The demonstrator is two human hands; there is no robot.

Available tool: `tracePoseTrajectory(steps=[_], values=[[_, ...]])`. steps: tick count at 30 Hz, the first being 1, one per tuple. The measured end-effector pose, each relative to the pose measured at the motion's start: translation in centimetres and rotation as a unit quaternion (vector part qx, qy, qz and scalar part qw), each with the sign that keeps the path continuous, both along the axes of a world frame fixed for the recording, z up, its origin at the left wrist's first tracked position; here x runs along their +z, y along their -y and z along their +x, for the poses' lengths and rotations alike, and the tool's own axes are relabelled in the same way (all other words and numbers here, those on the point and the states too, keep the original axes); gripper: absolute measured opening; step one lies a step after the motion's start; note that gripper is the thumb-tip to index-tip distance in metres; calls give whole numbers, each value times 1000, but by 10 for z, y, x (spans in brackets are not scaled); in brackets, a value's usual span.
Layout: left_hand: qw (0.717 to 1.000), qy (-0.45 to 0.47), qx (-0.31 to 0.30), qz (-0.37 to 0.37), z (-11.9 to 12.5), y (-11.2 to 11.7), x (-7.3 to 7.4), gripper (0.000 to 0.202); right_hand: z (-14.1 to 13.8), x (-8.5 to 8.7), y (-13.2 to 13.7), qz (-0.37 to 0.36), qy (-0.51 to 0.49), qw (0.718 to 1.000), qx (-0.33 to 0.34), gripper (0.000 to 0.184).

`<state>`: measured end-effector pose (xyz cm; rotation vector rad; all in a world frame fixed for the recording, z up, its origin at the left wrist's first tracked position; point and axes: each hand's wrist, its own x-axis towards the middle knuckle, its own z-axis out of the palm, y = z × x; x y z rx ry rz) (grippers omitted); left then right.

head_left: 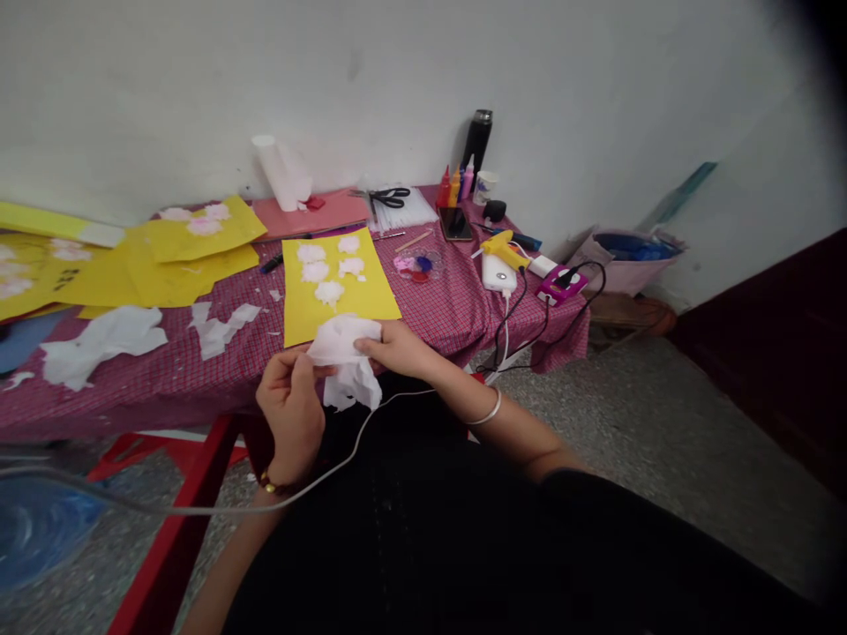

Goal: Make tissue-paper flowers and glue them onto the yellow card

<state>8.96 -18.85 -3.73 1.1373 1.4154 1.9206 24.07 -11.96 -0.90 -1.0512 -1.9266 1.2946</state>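
Observation:
Between my two hands is a torn, crumpled piece of white tissue paper point(345, 339), held over the table's front edge. My left hand point(291, 401) pinches its left side between thumb and fingers. On the right side, my right hand point(393, 347) grips the tissue with the thumb on top. A ragged part of the tissue hangs down below the fingers. Just beyond lies a yellow sheet point(367, 287) with several white, faintly pink tissue tufts point(329, 292) on it. Torn tissue scraps point(221, 328) rest on the checked tablecloth to the left.
Yellow sheets point(146, 273) are stacked at left, near a paper roll point(278, 172). Scissors point(390, 196), a paint palette point(420, 263), paint bottles point(455, 185) and a phone point(455, 224) lie beyond. A yellow glue gun point(506, 250) and cables are at right. A white cord point(265, 509) crosses my lap.

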Motion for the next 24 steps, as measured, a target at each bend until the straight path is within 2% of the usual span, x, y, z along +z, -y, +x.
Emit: tracePoseTrajectory(steps=[2, 4, 5, 6, 8, 10, 12, 14, 18, 22, 24], values=[[1000, -13, 10, -3, -3, -1, 0, 13, 0, -3, -5, -88, -74, 993, -11, 7], [998, -67, 19, 10, -5, 2, 4, 11, 0, -3, -7, -127, -116, 985, -15, 4], [992, -122, 20, 23, -5, 5, 7, 20, 0, -3, -7, -134, -124, 983, -13, 4], [980, -193, 19, 39, -5, 8, 11, 32, 0, -3, -7, -138, -128, 982, -12, 6], [937, -343, -2, 65, -2, 15, 21, 53, 0, -4, -7, -143, -136, 980, -7, 7], [890, -449, -54, 62, 2, 20, 29, 62, 0, -5, -7, -140, -143, 980, -2, 6], [857, -503, -107, 37, 6, 22, 33, 63, 0, -7, -7, -132, -145, 981, 0, 6], [841, -525, -131, 8, 8, 19, 32, 58, 0, -7, -7, -128, -137, 982, 0, 4], [852, -514, -100, -20, 7, 12, 23, 40, -1, -5, -5, -122, -122, 985, 9, 3], [862, -495, -103, -23, 2, 6, 17, 17, -1, -2, -3, -145, -122, 982, 21, 18], [882, -459, -106, -20, -1, 5, 16, 10, 0, -1, -4, -156, -138, 978, 33, 24]])
